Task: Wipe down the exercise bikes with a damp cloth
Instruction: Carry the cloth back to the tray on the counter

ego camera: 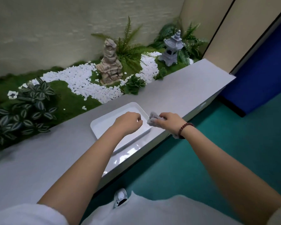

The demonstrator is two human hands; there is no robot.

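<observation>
A white rectangular tray (102,120) lies on a grey ledge (177,82). My right hand (169,121) is closed around a bunched grey cloth (151,120) at the tray's right rim. My left hand (128,121) hovers over the tray with its fingers curled and nothing in them. A bead bracelet circles my right wrist. No exercise bike is in view.
Beyond the ledge is a small decorative garden with white pebbles (81,83), a rock figure (109,62), a stone lantern (173,47) and leafy plants (23,108). Teal floor (217,151) runs on the near right, with a blue panel (263,75) farther right. Water glints on the ledge's near edge.
</observation>
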